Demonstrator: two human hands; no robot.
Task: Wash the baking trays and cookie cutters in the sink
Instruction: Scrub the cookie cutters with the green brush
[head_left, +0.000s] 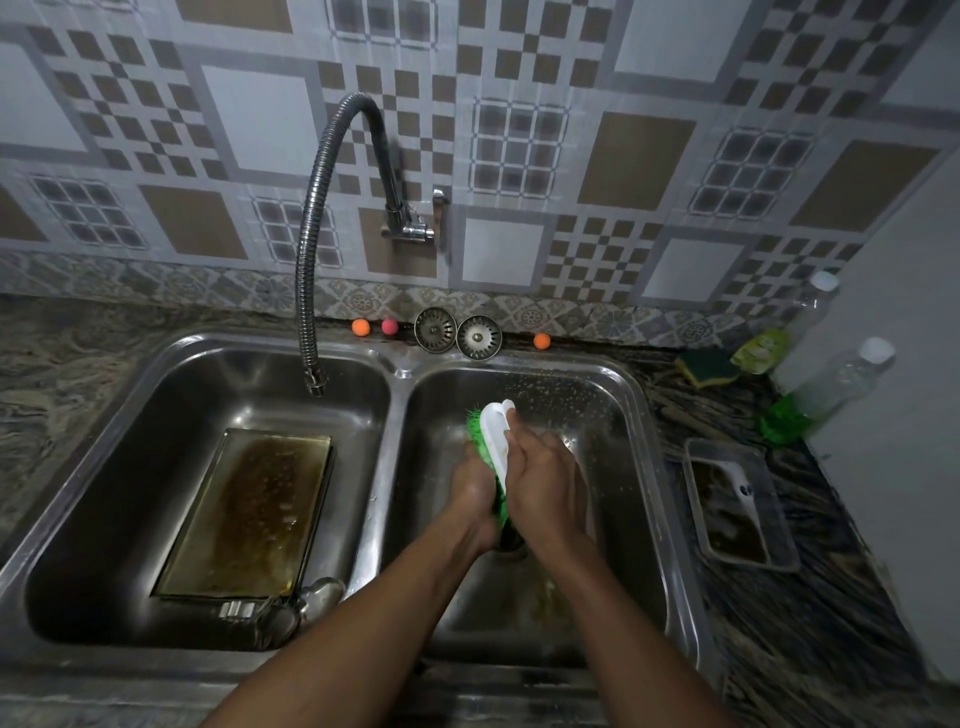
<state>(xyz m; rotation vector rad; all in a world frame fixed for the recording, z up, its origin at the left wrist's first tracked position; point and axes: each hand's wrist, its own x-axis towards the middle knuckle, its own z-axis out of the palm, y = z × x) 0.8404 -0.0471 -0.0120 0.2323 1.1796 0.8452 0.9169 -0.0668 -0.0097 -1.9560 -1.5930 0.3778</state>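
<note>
Both hands meet at a scrub brush (493, 434) in the right basin of the sink (399, 415).
The right hand (545, 478) grips the brush's white back. Its green bristles face the left hand (474, 493), whose fingers are hidden, so its grasp cannot be told. The baking tray (249, 514) lies flat in the left basin, well apart from both hands. Farther back, the faucet hose (306, 270) hangs over that basin.

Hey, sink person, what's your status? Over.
Right hand grips scrub brush over right basin; left hand against its bristles, grasp hidden. Baking tray lies in left basin, brown water inside. Nothing blocks the hands.
</note>
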